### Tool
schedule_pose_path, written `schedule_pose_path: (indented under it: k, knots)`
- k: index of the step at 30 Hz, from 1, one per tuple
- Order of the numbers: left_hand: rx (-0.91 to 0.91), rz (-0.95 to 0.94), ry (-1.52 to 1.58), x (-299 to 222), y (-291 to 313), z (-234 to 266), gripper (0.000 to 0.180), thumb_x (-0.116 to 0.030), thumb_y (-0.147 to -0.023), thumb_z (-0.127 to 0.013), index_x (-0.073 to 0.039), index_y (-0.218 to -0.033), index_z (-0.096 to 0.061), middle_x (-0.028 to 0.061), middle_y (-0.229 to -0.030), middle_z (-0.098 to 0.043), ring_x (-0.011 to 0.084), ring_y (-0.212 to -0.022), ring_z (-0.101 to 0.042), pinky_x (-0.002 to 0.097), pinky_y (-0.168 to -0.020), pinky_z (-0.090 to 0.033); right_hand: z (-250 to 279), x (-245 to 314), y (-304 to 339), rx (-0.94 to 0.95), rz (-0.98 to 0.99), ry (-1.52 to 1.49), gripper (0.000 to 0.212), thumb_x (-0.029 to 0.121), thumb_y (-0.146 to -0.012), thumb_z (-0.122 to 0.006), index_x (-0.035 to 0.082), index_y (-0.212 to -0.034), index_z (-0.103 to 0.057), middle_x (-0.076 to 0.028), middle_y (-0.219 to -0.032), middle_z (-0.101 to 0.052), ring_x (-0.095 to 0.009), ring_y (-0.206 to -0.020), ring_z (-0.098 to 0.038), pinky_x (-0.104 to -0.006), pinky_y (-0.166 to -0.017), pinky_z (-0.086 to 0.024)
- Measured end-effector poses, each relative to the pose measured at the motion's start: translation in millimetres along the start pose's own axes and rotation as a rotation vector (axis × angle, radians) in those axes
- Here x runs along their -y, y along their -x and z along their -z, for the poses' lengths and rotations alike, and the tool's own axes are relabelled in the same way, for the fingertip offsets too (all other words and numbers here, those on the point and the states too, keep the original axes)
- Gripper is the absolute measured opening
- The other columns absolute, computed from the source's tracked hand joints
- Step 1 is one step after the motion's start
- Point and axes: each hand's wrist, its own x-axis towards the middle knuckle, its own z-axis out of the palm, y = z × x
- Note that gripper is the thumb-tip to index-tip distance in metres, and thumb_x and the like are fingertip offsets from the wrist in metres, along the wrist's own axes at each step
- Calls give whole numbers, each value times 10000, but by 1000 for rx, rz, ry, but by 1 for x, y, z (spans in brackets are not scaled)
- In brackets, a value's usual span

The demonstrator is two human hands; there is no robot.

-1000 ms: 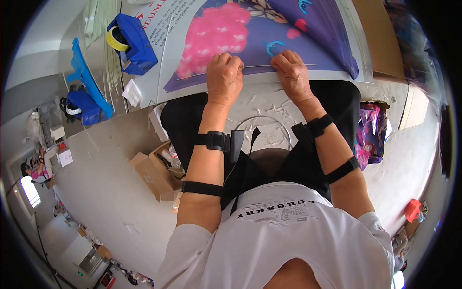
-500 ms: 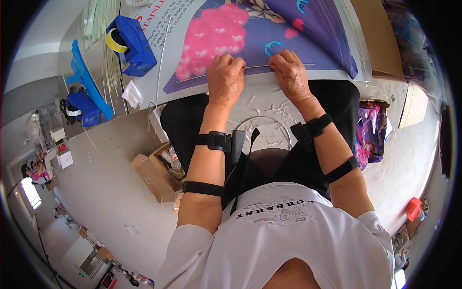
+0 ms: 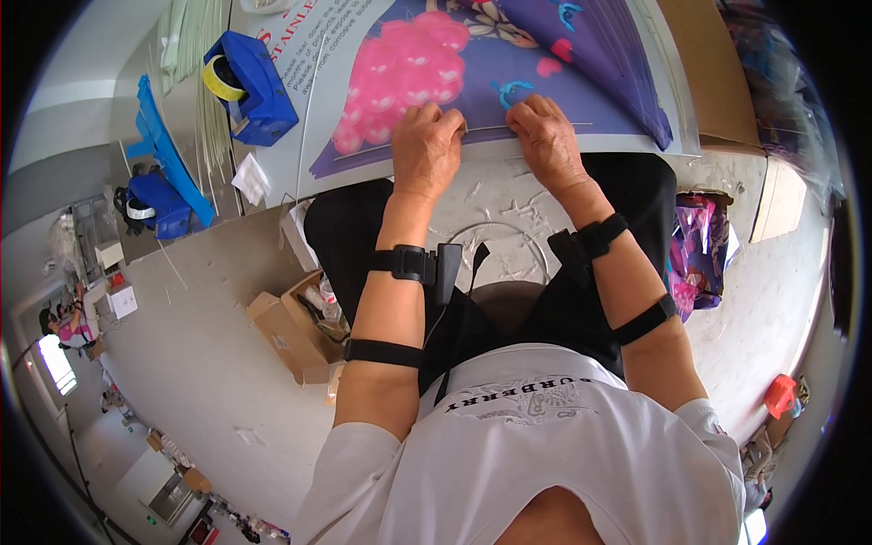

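Observation:
A purple printed sheet [image 3: 495, 64], with pink balloon shapes and small blue figures, lies on the table in front of me. Its right part is folded over on itself. Along the near edge runs a thin pale rod [image 3: 486, 137]. My left hand [image 3: 427, 150] is closed at this edge, thumb against curled fingers. A short way to its right, my right hand [image 3: 549, 143] pinches the same edge, its fingertips pointing inward. The part of the sheet inside each grip is hidden by the fingers.
On the table's left stand a blue tape dispenser [image 3: 257, 95] with yellow tape, a blue plastic strip [image 3: 168, 145], a second blue dispenser [image 3: 156, 202] and pale thin rods [image 3: 212, 113]. Open cardboard box [image 3: 295, 336] sits on the floor left; a box of purple material [image 3: 698, 245] stands right.
Both hands stay at the sheet's near edge with almost the same grip. The view has shifted very slightly.

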Motion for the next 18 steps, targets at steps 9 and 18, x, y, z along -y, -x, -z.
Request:
schedule_pose_path:
  k: [9,18]
  knots:
    - [-21,-14,16,-1,-2,-3,89,-15,-664,-630,-94,-686,-594,55,-675,-505,262,-711,-522,390,-589,-429,0,-1,0,-3,9,15,46,26,-739,-541,64,-762,-553,-102,-792,-546,-313,-775,-533,-401,-682,-442]
    - [8,-6,42,1,-2,2,88,-17,-684,-632,-75,-728,-582,76,-703,-515,283,-733,-528,400,-622,-439,2,0,-3,38,59,56,49,24,-747,-547,52,-787,-543,-109,-799,-541,-315,-780,-529,-398,-695,-438]
